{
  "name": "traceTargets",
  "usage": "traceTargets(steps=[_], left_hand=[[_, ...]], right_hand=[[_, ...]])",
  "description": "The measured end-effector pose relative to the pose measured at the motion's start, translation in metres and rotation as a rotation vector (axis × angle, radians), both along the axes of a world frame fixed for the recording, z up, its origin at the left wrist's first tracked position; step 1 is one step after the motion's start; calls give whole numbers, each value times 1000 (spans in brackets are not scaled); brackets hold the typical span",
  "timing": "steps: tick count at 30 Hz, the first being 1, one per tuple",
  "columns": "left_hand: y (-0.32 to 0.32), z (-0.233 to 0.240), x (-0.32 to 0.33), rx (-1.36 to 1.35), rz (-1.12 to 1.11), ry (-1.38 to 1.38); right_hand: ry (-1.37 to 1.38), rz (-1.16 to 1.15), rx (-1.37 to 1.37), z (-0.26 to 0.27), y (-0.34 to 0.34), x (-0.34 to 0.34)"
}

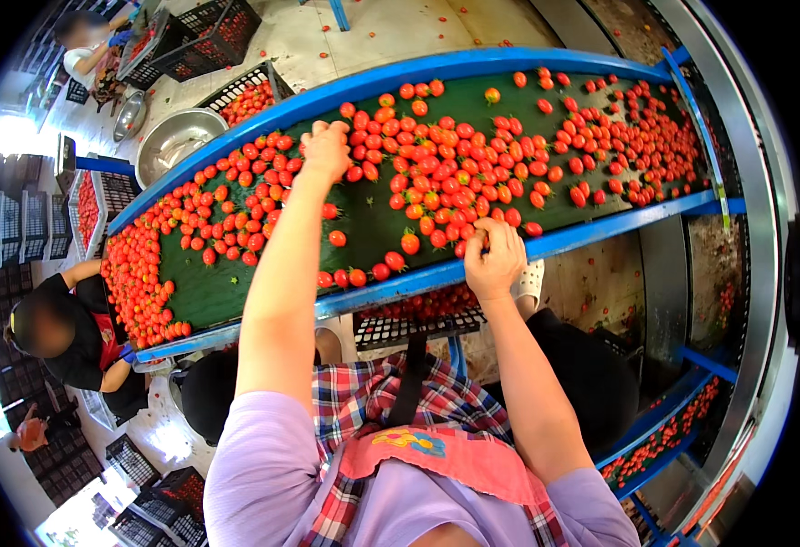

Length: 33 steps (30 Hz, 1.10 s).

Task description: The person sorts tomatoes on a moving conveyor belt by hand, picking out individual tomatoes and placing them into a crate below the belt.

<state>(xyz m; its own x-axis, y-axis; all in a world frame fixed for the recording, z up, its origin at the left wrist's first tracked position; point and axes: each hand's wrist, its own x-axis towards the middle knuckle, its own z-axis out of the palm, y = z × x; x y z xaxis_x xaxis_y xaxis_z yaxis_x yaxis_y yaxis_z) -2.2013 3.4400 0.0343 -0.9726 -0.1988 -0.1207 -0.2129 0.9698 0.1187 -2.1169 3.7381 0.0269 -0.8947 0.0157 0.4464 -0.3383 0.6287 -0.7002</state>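
Many small red cherry tomatoes (441, 161) lie on a green conveyor belt (366, 215) with blue side rails. My left hand (327, 149) reaches over the belt near its far rail, fingers bent down among the tomatoes; whether it holds one cannot be told. Close to the near rail, my right hand (496, 256) has its fingers curled at the edge of the tomato cluster, and its grip is hidden too. A few tomatoes, some with green stems, lie along the near rail between my hands.
Beyond the far rail stand a steel bowl (180, 145) and a black crate (278, 81) of tomatoes. Another tomato crate (417, 320) sits under the near rail (400, 287). One person sits at the belt's left end, another works at the upper left. A metal frame (772, 205) rises at right.
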Motion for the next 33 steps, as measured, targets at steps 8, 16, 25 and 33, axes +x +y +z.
traceTargets(steps=[8, 16, 25, 33], left_hand=[[100, 25, 49, 289, -233, 188], [205, 16, 39, 245, -569, -253], [170, 129, 130, 614, 86, -391], [225, 104, 183, 746, -46, -129]], right_hand=[[7, -1, -11, -4, 16, -10], [-91, -53, 94, 19, 29, -23], [-200, 35, 160, 14, 52, -31], [-181, 51, 170, 14, 67, -43]])
